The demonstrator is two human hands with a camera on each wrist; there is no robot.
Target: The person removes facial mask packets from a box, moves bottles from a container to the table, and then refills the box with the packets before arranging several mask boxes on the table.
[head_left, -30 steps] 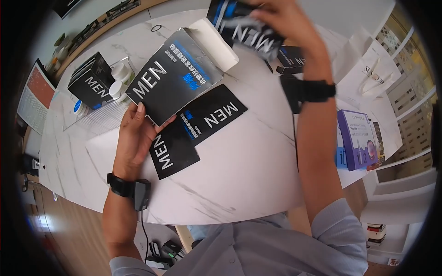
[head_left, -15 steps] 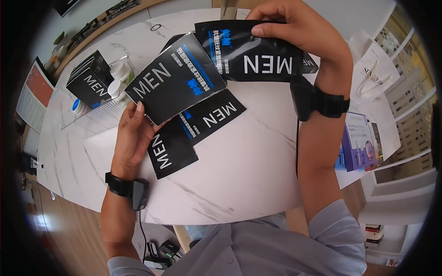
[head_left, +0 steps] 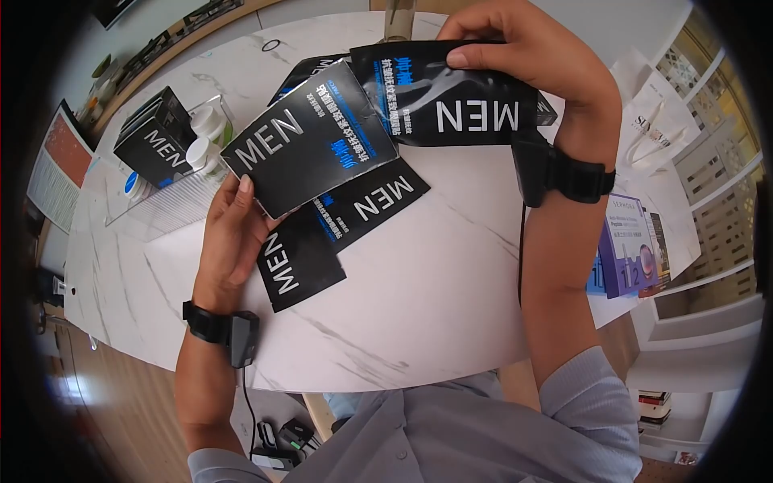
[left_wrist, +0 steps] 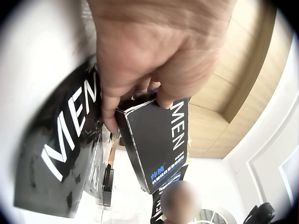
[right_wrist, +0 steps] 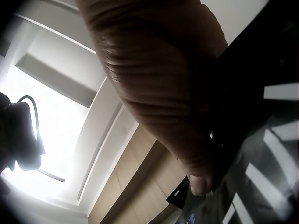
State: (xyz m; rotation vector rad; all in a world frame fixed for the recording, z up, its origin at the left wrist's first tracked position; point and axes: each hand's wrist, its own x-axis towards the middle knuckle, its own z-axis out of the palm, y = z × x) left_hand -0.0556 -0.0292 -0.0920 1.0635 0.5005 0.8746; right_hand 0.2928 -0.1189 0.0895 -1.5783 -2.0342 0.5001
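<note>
My left hand (head_left: 237, 233) grips the lower left corner of a black box (head_left: 310, 133) marked MEN, its thumb on the printed front. In the left wrist view, fingers curl round the near end of the box (left_wrist: 154, 135). My right hand (head_left: 519, 52) pinches a shiny black packet (head_left: 455, 101) by its upper edge, thumb in front. The packet's left edge is right at the box's upper right side, and the box's far end is hidden from the head view. Under the box, two similar packets overlap on the marble-patterned table (head_left: 427, 306): one (head_left: 382, 201) and another (head_left: 302, 270).
Beyond the box lies another black packet (head_left: 310, 68). A clear rack (head_left: 161, 205) on the left holds black boxes (head_left: 157, 141) and white-lidded jars (head_left: 205, 153). On the right are a purple box (head_left: 632, 245) and a white paper bag (head_left: 652, 121).
The packet in my right hand has come down and turned flat, its front facing the head camera, then shifted slightly right. The box has tilted, and its pale open flap is no longer visible.
</note>
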